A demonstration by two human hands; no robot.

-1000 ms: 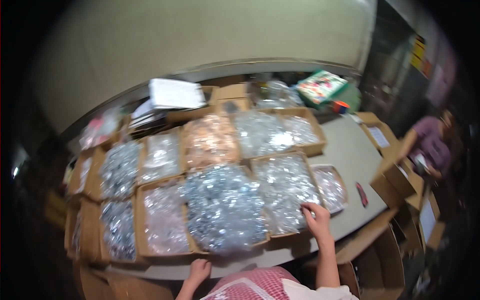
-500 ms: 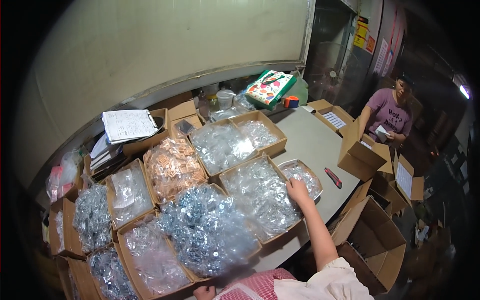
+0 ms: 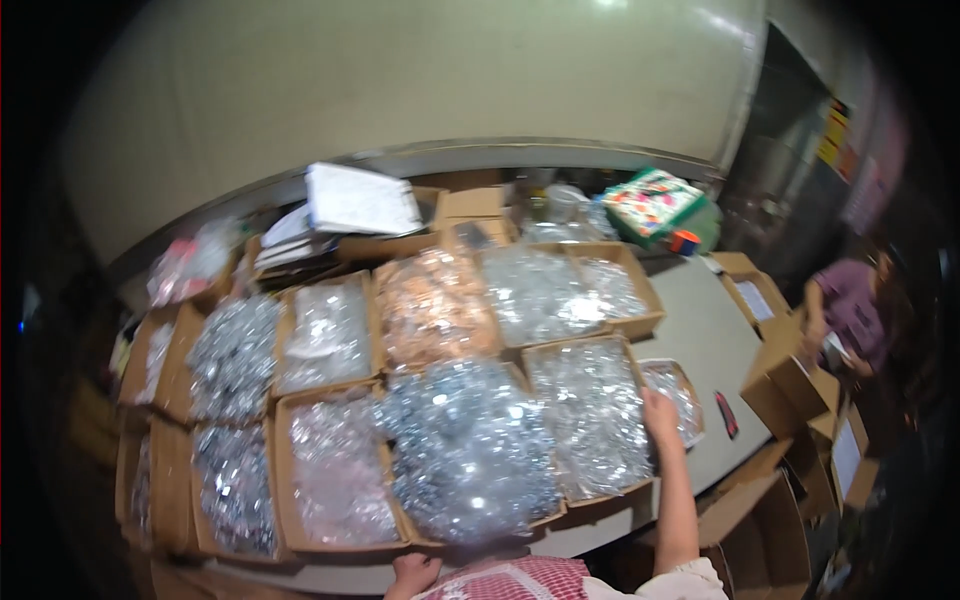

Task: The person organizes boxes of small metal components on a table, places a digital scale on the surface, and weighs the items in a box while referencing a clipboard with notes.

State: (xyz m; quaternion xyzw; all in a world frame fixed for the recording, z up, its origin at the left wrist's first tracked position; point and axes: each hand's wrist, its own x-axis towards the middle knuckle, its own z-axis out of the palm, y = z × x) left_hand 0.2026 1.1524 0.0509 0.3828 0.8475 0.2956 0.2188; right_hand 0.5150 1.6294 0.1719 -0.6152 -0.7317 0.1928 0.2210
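My right hand (image 3: pixel 660 414) rests at the right wall of a cardboard box (image 3: pixel 590 420) filled with small clear plastic bags. Beside that hand is a small white tray (image 3: pixel 680 395), also holding clear bags. Blur smears its fingers, so their grip is unclear. At the table's front edge my left hand (image 3: pixel 415 572) is curled closed, and whatever it may hold is hidden. Just beyond it lies a big heap of clear bags with bluish metal parts (image 3: pixel 465 450). A box of bags with pinkish-clear contents (image 3: pixel 345 470) stands to its left.
More open boxes of bagged parts cover the left, among them orange pieces (image 3: pixel 435 305). A clipboard with paper (image 3: pixel 360 200) and a patterned bag (image 3: pixel 652 205) stand at the back. A red cutter (image 3: pixel 726 415) lies on the grey table (image 3: pixel 690 320). Another person (image 3: pixel 850 310) handles cartons at right.
The view has turned left, so everything sits further right in the picture. My right hand stays by the same box and tray; my left hand remains closed at the table's front edge.
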